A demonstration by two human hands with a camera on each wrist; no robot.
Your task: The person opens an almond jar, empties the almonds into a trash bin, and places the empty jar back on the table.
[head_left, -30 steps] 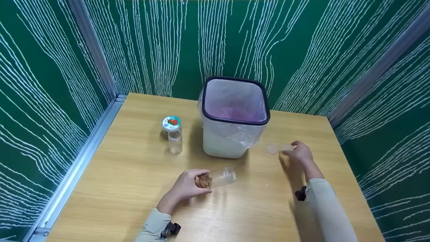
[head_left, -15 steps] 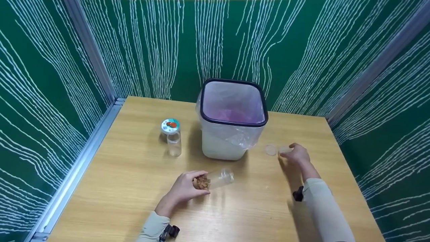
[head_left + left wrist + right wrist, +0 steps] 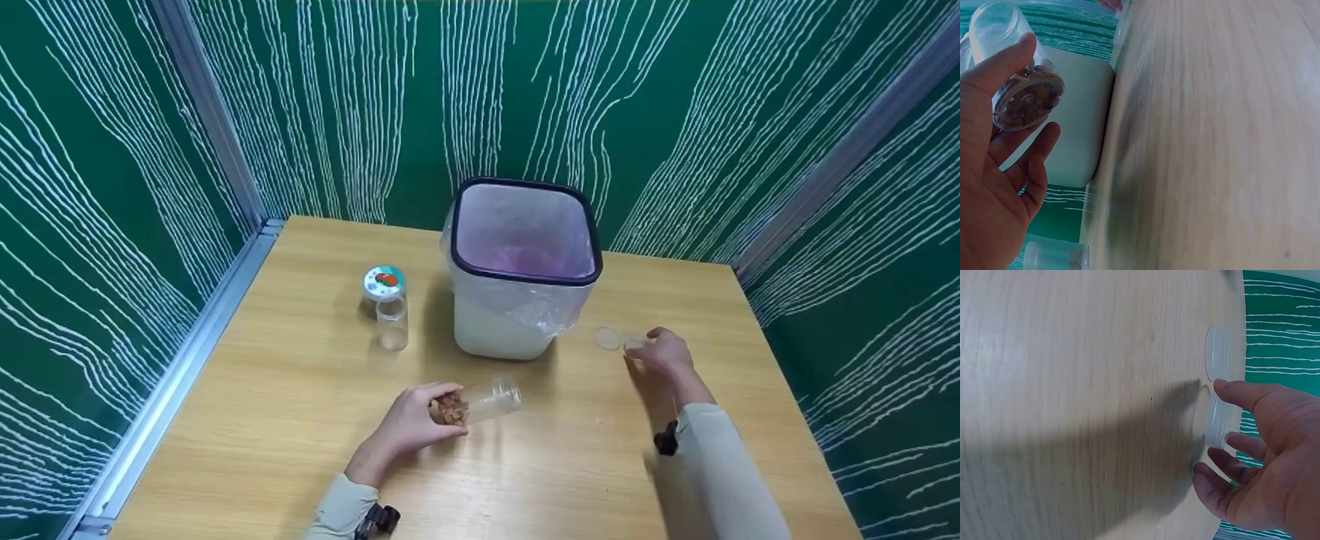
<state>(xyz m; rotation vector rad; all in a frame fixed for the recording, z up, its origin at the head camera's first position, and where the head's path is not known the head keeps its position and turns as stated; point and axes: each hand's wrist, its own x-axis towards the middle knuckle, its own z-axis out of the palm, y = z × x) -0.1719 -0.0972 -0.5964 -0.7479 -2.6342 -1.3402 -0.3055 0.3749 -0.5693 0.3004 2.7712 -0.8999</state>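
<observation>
- Brown pieces [image 3: 451, 409]: too small to identify.
- Clear lid [image 3: 635, 343]: partly hidden by right hand [image 3: 667, 352], head view.
- Standing jar [image 3: 1054, 257]: cut off, left wrist view's bottom edge.

Clear cylindrical jar [image 3: 489, 401]: uncapped, tilted, mouth end away from the palm, gripped by the left hand [image 3: 411, 421] in front of the bin [image 3: 495, 326]; brown pieces [image 3: 451, 408] gathered at its base. Clear, shallow round lid [image 3: 1217, 423]: pinched by the right hand [image 3: 670, 354], to the bin's right.
</observation>
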